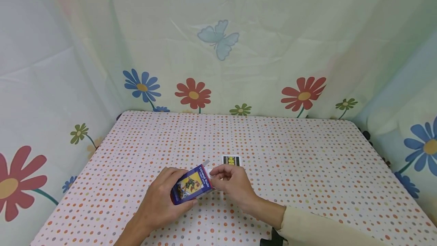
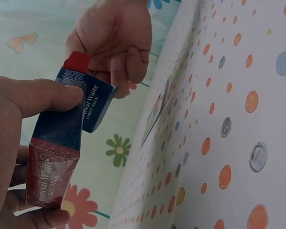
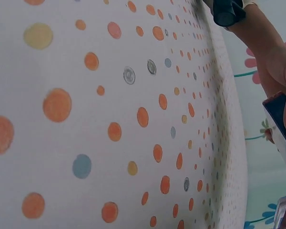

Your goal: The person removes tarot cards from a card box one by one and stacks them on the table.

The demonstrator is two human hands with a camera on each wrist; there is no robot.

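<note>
My left hand (image 1: 160,198) grips a blue and purple tarot card box (image 1: 188,186), tilted above the table, its picture face showing in the head view. In the left wrist view, the box's end flap (image 2: 99,103) stands open and a red side tab (image 2: 77,62) sticks out. My right hand (image 1: 233,185) is at the open end, its fingers curled close to the flap. The box partly hides its thumb and index finger, so I cannot tell what they hold. A card (image 1: 231,160) lies on the table just beyond the right hand.
A white cloth with coloured dots covers the table (image 1: 290,162). Behind and on both sides hangs a pale curtain (image 1: 259,60) with flowers and a butterfly. Something dark (image 1: 273,238) shows by the right forearm, at the bottom of the head view.
</note>
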